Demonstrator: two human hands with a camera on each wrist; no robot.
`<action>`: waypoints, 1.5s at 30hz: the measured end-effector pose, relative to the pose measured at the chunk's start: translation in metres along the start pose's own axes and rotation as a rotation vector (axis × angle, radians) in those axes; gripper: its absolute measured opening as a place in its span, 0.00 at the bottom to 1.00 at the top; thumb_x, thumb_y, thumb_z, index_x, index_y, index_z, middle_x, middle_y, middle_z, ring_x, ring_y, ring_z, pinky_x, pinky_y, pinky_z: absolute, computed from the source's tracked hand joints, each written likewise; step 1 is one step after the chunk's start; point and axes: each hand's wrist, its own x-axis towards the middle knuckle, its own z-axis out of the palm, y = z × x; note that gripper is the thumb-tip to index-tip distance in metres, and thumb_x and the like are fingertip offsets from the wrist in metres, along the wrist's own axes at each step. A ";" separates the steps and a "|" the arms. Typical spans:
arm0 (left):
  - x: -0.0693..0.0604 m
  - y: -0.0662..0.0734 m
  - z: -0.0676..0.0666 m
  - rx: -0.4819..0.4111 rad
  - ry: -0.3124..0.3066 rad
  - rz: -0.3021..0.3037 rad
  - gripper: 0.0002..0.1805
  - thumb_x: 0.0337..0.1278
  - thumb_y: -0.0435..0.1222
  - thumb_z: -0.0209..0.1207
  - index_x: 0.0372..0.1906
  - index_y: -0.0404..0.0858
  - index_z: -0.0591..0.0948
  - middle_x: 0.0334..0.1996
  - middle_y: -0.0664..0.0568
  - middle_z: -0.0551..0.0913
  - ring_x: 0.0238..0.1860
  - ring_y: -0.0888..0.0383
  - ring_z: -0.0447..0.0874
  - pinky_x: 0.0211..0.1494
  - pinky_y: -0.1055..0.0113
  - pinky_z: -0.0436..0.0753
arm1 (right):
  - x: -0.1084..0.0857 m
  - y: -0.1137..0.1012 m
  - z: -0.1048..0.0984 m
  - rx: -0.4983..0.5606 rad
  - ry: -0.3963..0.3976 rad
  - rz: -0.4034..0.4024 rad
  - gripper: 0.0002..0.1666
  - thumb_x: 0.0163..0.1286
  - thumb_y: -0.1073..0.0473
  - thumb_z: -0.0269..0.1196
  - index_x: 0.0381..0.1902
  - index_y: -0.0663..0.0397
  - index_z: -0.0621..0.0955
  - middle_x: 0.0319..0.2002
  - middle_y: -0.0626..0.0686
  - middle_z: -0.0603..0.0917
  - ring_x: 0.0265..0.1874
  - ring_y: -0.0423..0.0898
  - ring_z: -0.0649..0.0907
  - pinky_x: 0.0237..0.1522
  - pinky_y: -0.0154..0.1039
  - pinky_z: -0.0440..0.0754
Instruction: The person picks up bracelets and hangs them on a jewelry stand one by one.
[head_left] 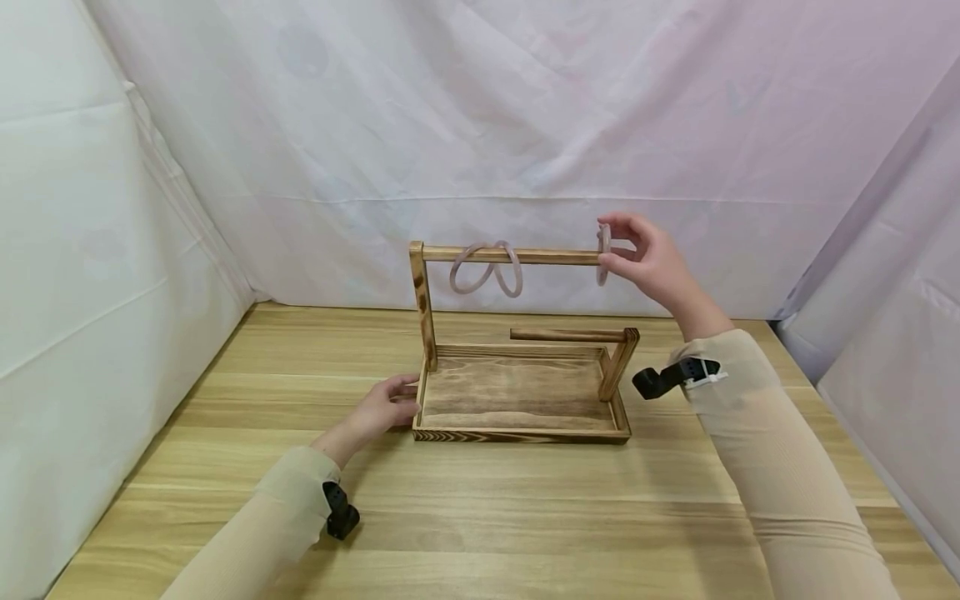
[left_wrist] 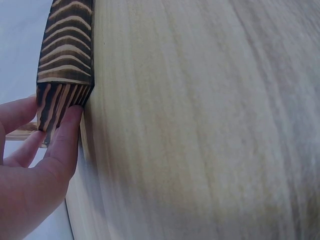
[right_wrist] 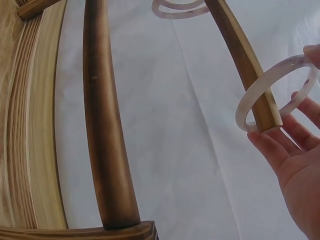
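Note:
A wooden rack stands on the table, with a shallow tray (head_left: pixel 517 436) as its base. From the left post (head_left: pixel 422 304) a long upper bar (head_left: pixel 558 257) runs to the right. Pinched between thumb and fingers, a pale translucent bangle (right_wrist: pixel 252 98) is in my right hand (head_left: pixel 654 260); the bar's free end passes through the ring. Two more pale bangles (head_left: pixel 517 281) hang on the upper bar left of its middle, overlapping at the top. My left hand (head_left: pixel 377 411) touches the tray's left end with its fingers, seen close up on the dark-grained wood (left_wrist: pixel 62 55) in the left wrist view.
A shorter, lower bar (head_left: pixel 566 335) extends leftward from the short right post (head_left: pixel 619 367), below the right hand. White cloth (head_left: pixel 375 125) hangs behind and at both sides of the wooden table (head_left: pixel 480 517). A black strapped camera (head_left: pixel 660 382) sits at the right wrist.

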 end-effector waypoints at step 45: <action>-0.001 -0.001 0.001 0.000 -0.008 0.002 0.32 0.62 0.25 0.51 0.69 0.28 0.56 0.63 0.27 0.63 0.62 0.36 0.68 0.55 0.58 0.81 | 0.022 -0.018 0.012 -0.238 -0.089 0.085 0.31 0.59 0.68 0.64 0.60 0.65 0.69 0.58 0.59 0.69 0.60 0.57 0.72 0.63 0.35 0.73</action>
